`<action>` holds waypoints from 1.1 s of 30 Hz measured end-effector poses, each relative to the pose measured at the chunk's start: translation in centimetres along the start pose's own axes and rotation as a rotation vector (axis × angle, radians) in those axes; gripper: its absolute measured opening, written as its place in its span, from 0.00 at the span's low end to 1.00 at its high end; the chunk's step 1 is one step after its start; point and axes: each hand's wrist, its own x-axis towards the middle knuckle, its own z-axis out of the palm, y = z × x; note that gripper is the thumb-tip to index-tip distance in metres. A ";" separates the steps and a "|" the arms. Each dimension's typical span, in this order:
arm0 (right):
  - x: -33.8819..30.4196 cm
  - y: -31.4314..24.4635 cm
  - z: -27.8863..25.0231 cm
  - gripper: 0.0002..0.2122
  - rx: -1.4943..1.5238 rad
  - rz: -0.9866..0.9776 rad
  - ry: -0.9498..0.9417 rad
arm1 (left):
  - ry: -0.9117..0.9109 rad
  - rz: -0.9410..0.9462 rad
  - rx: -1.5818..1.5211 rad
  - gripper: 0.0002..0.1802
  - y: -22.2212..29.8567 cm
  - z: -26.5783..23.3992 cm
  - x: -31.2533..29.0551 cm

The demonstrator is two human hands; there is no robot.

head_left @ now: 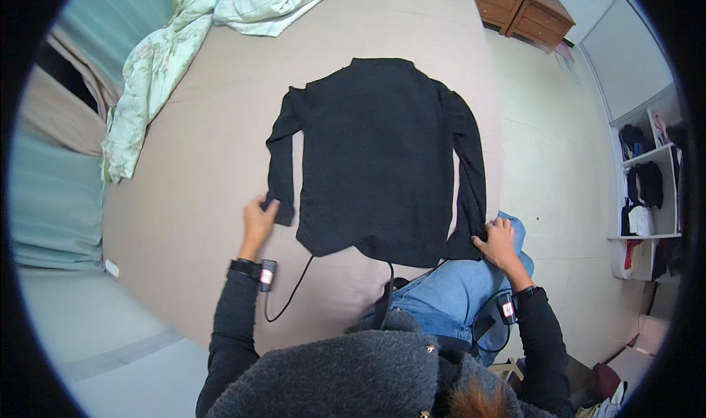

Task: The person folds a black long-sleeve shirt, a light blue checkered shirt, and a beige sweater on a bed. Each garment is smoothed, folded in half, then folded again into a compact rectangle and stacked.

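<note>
A black long-sleeved top [375, 153] lies spread out on the bed [220, 138], its collar pointing away from me and its hem near my lap. Both sleeves run down along its sides. At the cuff of the left sleeve, my left hand [257, 223] is closed, the cloth pinched between thumb and fingers. My right hand [500, 243] grips the end of the right sleeve by the bed's edge, above my knee. Each wrist wears a strap with a small dark device and a cable.
A pale flowered quilt [154, 79] is bunched at the far left, beside green curtains [51, 197]. Wooden drawers [522, 9] stand at the far right. Open shelves [647, 190] with clothes line the right wall across a light floor [551, 168]. My jeans-clad leg [448, 293] rests against the bed.
</note>
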 end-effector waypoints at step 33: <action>1.4 28.6 -7.3 0.15 1.549 0.947 0.131 | 0.279 -0.730 -0.389 0.25 -17.2 -20.3 21.8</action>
